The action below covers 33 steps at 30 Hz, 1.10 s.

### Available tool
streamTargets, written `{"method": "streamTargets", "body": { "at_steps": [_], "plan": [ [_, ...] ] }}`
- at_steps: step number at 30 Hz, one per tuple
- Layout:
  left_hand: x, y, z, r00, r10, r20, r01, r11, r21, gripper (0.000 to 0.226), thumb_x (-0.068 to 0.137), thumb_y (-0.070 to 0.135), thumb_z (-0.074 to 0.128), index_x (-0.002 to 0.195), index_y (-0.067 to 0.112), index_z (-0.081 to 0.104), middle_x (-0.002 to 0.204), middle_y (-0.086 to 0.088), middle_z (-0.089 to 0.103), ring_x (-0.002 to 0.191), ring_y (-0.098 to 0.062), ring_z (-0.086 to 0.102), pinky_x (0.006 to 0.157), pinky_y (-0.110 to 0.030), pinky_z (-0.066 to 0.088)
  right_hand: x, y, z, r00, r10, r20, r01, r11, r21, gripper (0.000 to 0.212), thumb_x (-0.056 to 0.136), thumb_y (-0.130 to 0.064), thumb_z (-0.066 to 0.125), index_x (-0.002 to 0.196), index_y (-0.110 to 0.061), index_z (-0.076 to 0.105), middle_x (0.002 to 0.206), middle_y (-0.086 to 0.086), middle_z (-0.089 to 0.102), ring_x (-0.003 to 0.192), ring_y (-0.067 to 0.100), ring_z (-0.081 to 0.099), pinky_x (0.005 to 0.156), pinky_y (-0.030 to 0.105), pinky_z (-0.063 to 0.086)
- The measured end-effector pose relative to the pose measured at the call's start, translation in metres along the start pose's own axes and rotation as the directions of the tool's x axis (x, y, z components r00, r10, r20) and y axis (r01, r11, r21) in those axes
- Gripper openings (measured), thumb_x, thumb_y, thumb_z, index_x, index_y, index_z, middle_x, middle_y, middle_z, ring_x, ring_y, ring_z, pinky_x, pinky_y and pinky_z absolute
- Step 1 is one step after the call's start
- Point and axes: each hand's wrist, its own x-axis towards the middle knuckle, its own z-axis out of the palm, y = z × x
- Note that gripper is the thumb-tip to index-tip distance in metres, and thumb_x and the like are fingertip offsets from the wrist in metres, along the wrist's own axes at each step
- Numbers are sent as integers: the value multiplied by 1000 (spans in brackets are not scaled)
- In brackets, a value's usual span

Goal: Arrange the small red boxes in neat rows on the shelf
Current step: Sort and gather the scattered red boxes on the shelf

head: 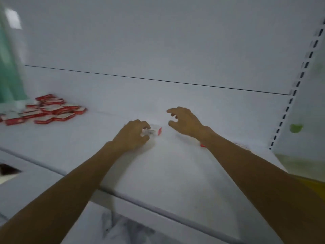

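Here, the white shelf (pixel 175 164) is the only bearing surface in view. At centre left of the frame it carries a loose heap of small red boxes (pixel 49 110): red-and-white packs lying flat and overlapping at mixed angles, not in rows. Near the middle of the frame a single red box (pixel 154 131) lies on the shelf, white face up and red end toward the right. The left hand (pixel 131 136) rests on the shelf and grips this box, fingers and thumb curled round its left part, so that only the right end shows. The right hand (pixel 186 122) is just right of the box and apart from it, fingers spread and loosely bent, holding nothing. Whether it touches the shelf cannot be told. A red corner (pixel 202 145) of another pack shows at the lower edge of the right wrist, mostly hidden by the forearm. Heap and gripped box lie well apart. Behind them rises a white back panel (pixel 158 41), and a slotted upright (pixel 297 83) runs down the right of the frame. The view is motion-blurred.
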Motion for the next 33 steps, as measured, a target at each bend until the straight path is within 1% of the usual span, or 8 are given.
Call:
{"method": "streamTargets", "body": {
  "at_steps": [6, 8, 11, 16, 21, 26, 30, 33],
  "plan": [
    [-70, -111, -96, 967, -228, -117, 242, 963, 119, 30, 87, 21, 57, 117, 16, 57, 122, -4, 57, 109, -21, 51, 94, -32, 39, 57, -144, 68, 961, -276, -1, 273, 949, 157, 54, 90, -15, 47, 142, -22, 32, 124, 8, 55, 113, 23, 50, 96, 34, 41],
    [-92, -144, -125, 948, -278, -157, 300, 943, 142, 30, 87, 20, 58, 116, 15, 58, 123, -4, 58, 109, -21, 51, 95, -32, 39, 67, -197, 92, 939, -344, 11, 334, 917, 219, 58, 91, -14, 46, 145, -23, 26, 124, 9, 55, 112, 24, 50, 97, 38, 42],
    [-117, -185, -160, 932, -311, -187, 340, 928, 152, 30, 86, 17, 58, 116, 14, 59, 122, -5, 59, 108, -21, 51, 91, -27, 37, 80, -263, 123, 915, -404, 21, 386, 888, 252, 58, 90, -15, 47, 144, -20, 28, 131, 10, 52, 117, 27, 48, 98, 39, 41],
    [-146, -247, -206, 921, -329, -210, 364, 918, 156, 32, 86, 16, 57, 118, 13, 58, 121, -6, 58, 109, -21, 50, 89, -27, 36, 104, -339, 159, 913, -407, 6, 388, 875, 290, 55, 88, -17, 54, 140, -18, 37, 139, 6, 47, 124, 24, 46, 98, 33, 38],
    [-174, -303, -232, 922, -333, -198, 361, 924, 127, 29, 86, 14, 58, 115, 11, 59, 119, -8, 58, 107, -22, 52, 88, -25, 36, 121, -389, 197, 936, -351, 26, 327, 894, 306, 53, 88, -18, 55, 138, -18, 39, 143, 5, 44, 130, 23, 41, 105, 36, 34],
    [-186, -351, -247, 911, -382, -155, 399, 911, 105, 29, 87, 15, 57, 115, 12, 58, 116, -10, 58, 104, -22, 52, 90, -32, 40, 144, -412, 217, 946, -315, 69, 287, 920, 265, 53, 88, -19, 54, 138, -15, 39, 142, 7, 43, 128, 23, 42, 104, 35, 35],
    [-176, -386, -250, 911, -383, -155, 399, 914, 81, 28, 87, 14, 56, 115, 12, 58, 116, -10, 58, 105, -23, 52, 91, -32, 41, 173, -422, 233, 948, -300, 108, 277, 942, 189, 53, 88, -23, 55, 138, -13, 39, 141, 8, 45, 127, 24, 43, 104, 38, 36],
    [-158, -413, -249, 916, -371, -154, 386, 919, 79, 29, 87, 15, 57, 116, 13, 57, 117, -10, 57, 106, -24, 51, 93, -35, 41, 198, -430, 245, 952, -286, 105, 262, 944, 199, 53, 87, -24, 57, 136, -15, 41, 137, 7, 48, 123, 24, 46, 103, 39, 40]
  ]
}}
